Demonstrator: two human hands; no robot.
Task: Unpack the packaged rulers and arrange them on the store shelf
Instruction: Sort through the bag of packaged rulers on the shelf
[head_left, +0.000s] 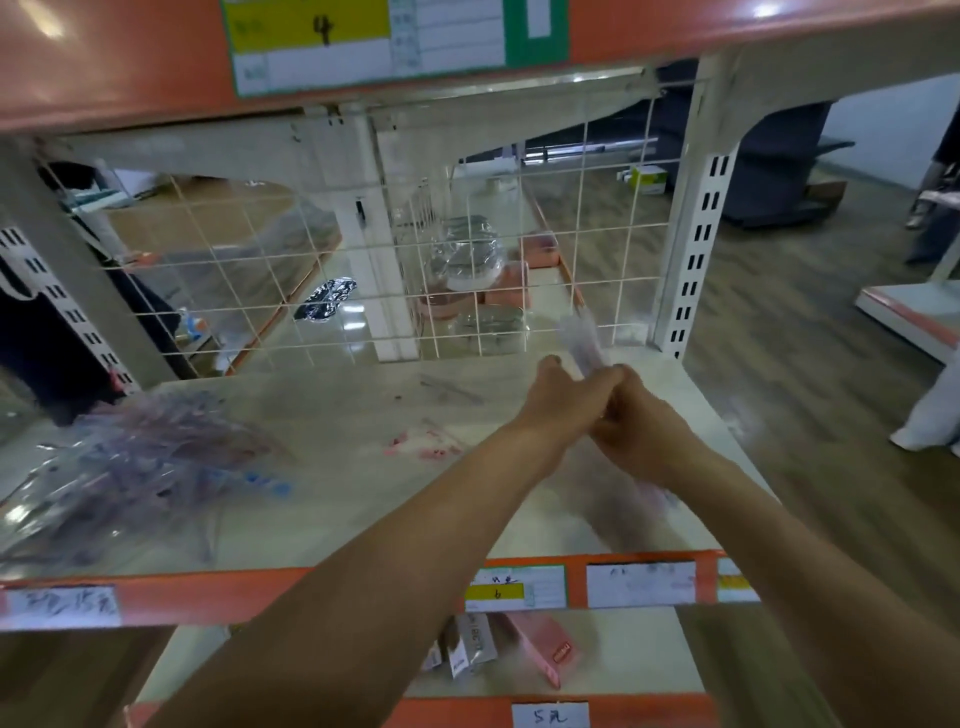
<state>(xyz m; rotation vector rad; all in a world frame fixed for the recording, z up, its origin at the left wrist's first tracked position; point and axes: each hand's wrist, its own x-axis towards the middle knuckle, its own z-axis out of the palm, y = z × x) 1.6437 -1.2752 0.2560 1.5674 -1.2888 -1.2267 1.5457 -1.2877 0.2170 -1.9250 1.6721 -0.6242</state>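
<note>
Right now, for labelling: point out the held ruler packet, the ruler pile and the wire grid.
held ruler packet (584, 343), head view, upper end.
ruler pile (156, 462), head view, middle.
wire grid (395, 249), head view, mid-panel.

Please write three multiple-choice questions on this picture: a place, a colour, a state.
1. Where on the shelf is the pile of packaged rulers? A left B right C middle
2. What colour is the shelf's front edge? A blue B orange C green
3. What do the hands do? A hang idle B grip one ruler pack C press the shelf
Answers: 1A, the pile lies at the left end. 2B, the strip holding labels is orange. 3B, left hand and right hand both curl round the pack.
</note>
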